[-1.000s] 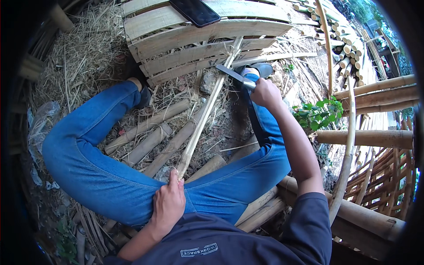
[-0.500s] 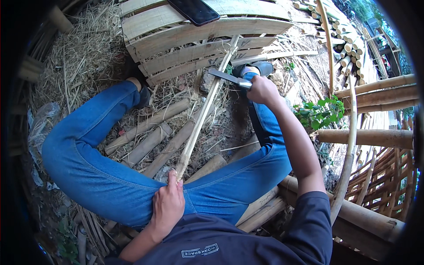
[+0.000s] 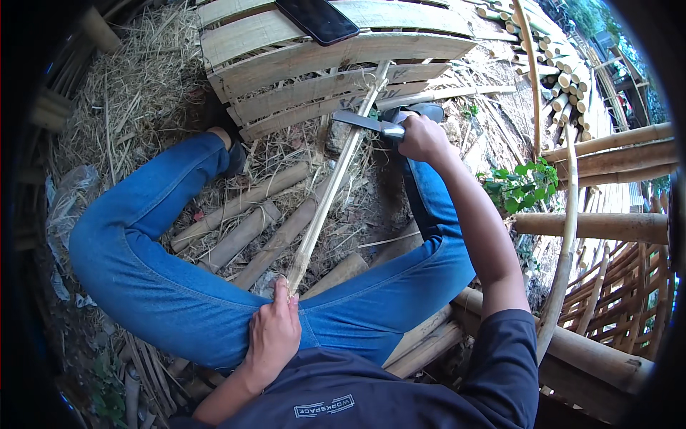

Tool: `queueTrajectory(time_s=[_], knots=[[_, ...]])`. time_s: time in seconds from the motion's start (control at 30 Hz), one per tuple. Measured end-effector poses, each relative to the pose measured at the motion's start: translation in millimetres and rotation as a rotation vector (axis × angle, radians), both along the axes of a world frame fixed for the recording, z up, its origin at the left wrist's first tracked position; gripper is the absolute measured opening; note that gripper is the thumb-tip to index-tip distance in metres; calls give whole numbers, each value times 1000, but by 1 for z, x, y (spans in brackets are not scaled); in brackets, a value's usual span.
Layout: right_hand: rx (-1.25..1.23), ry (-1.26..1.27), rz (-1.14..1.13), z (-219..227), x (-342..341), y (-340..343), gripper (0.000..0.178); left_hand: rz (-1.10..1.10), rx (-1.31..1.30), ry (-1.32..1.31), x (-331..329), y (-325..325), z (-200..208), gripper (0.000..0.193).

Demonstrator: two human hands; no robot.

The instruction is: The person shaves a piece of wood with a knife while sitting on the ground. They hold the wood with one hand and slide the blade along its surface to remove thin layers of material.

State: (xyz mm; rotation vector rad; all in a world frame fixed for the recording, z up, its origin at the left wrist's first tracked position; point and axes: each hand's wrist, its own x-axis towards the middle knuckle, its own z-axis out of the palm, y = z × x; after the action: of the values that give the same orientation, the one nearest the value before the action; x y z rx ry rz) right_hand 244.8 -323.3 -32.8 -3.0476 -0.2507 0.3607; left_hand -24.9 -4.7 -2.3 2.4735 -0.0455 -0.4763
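A long pale bamboo strip (image 3: 330, 187) slants from my lap up to a slatted wooden crate (image 3: 300, 93), its far end against the slats. Close to my body, my left hand (image 3: 275, 325) is closed round the strip's near end. My right hand (image 3: 423, 137), stretched out ahead, grips a knife (image 3: 361, 121) by its handle, which the fingers mostly cover. The flat grey blade lies crosswise over the strip's far half, at or very near its surface. Frayed fibres curl at the strip's far end.
A phone (image 3: 318, 20) lies on the crate. Cut bamboo pieces (image 3: 275, 239) and straw (image 3: 143, 79) cover the ground between my legs and leftward. Stacked bamboo poles (image 3: 561, 79) stand far right, with a leafy plant (image 3: 522, 186) and bamboo rails (image 3: 593, 225) nearer.
The view has shifted very slightly. My right hand and the knife are almost where they were, the blade a touch further left along the strip. My left hand keeps its hold.
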Motion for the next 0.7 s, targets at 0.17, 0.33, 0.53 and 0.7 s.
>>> queueTrajectory(time_s=[0.17,0.33,0.53,0.7], knots=[[5,-98,-218,-7,16,-18,28,-1,-9,64,3,3,0,32],[-46,-63,-230,11,16,-15,28,-8,-8,7,-1,1,-1,33],[-103,46,-118,17,6,-2,31,9,17,25,3,0,0,33],[-5,23,-217,4,23,-21,31,-8,-3,-37,3,4,1,33]])
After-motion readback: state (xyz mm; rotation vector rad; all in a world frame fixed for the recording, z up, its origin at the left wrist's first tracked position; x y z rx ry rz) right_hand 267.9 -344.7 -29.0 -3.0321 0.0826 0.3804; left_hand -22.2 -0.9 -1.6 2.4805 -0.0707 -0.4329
